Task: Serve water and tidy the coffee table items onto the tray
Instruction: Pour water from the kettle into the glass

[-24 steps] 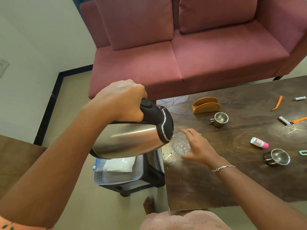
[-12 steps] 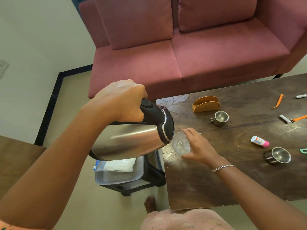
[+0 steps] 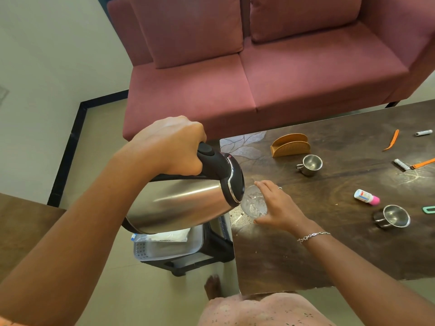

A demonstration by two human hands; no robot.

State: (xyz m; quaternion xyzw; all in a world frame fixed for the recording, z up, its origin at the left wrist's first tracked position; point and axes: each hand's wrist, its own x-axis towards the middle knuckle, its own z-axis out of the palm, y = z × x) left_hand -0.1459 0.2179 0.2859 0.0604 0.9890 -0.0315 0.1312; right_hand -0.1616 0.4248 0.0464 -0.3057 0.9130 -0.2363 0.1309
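The left hand (image 3: 171,147) grips the black handle of a steel kettle (image 3: 186,203), tipped with its spout over a clear glass (image 3: 254,204); the right hand (image 3: 275,205) curls round that glass, standing near the tabletop's (image 3: 294,255) left edge; two steel cups (image 3: 310,164) stand farther right.

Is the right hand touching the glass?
Touching. The head view shows the right hand curled round the glass, fingers on its far side and thumb on its near side, while the left hand tips the kettle at it.
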